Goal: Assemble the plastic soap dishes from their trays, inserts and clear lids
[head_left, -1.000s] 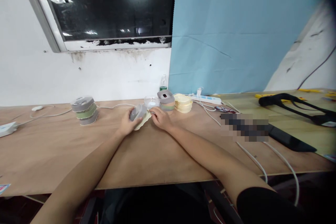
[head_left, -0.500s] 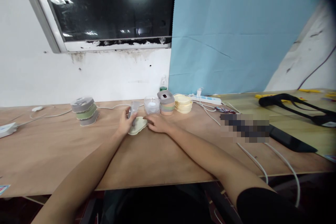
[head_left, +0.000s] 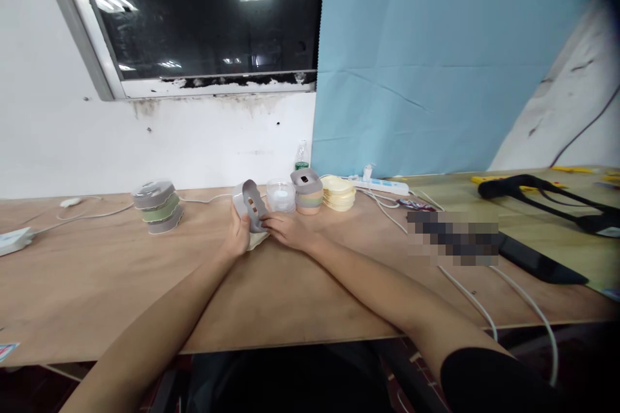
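Between my hands a grey lid with a slot-like cutout (head_left: 253, 202) stands tilted nearly on edge, and a clear plastic container (head_left: 237, 195) shows behind it. My left hand (head_left: 237, 233) is wrapped round their left side. The fingers of my right hand (head_left: 289, 231) are closed on the lower right edge of the grey lid. Under both lies a cream scalloped lid (head_left: 258, 241), mostly covered. Just behind my right hand are clear containers (head_left: 281, 196) and a stack of grey, green and peach lids (head_left: 308, 192).
Cream lids (head_left: 339, 193) are stacked right of the centre. Farther left stands a grey and green stack (head_left: 157, 206). A power strip (head_left: 382, 186), white cables (head_left: 467, 297), a bottle (head_left: 301, 156) and a black strap-like frame (head_left: 533, 197) lie around the wooden table (head_left: 290, 303).
The grey lid has been tipped up and now faces me with its cutout. My right hand has gone from the cream lid to the grey lid's edge. The cream lid is now mostly hidden.
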A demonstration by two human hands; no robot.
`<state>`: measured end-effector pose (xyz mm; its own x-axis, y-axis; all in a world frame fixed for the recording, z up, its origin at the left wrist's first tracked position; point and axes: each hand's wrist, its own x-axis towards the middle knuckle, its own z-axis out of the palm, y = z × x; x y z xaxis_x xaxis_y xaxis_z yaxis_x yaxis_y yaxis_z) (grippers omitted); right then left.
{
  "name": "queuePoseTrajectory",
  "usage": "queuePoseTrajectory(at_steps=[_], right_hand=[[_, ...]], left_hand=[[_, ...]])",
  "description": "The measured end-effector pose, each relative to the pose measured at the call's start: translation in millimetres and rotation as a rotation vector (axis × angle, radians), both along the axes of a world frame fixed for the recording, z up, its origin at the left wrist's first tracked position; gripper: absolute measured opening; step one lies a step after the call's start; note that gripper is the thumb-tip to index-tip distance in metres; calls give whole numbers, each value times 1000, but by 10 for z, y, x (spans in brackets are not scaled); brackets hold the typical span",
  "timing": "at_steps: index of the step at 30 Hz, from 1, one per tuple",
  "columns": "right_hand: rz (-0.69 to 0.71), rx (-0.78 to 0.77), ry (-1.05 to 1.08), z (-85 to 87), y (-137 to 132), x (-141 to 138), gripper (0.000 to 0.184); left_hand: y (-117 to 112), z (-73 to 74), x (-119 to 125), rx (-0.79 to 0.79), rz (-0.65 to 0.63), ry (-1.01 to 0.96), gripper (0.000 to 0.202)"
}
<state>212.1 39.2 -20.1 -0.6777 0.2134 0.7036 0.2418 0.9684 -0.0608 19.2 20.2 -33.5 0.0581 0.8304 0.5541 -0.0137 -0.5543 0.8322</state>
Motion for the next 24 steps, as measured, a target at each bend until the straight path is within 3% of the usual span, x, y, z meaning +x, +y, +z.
queuePoseTrajectory(at_steps=[3,7,9,12,17,24], right_hand=[[-51,64,91,60,43,48,27],[-275,104,331,261,221,249,29],[-405,82,454,359,353,400,29],[-551,27,509,436,554,658,29],[-654,17,352,419,767,972,29],[-746,71,163,451,725,969,34]], left_hand=[[3,19,-55,146,104,229,69],[-19,49,-164,88,280,769,63],[-25,53,-179,59,322,923,61],[-34,58,-158,59,356,1002,59],[-84,87,-107,60,323,1060,59],[-106,93,-106,38,305,1097,61]])
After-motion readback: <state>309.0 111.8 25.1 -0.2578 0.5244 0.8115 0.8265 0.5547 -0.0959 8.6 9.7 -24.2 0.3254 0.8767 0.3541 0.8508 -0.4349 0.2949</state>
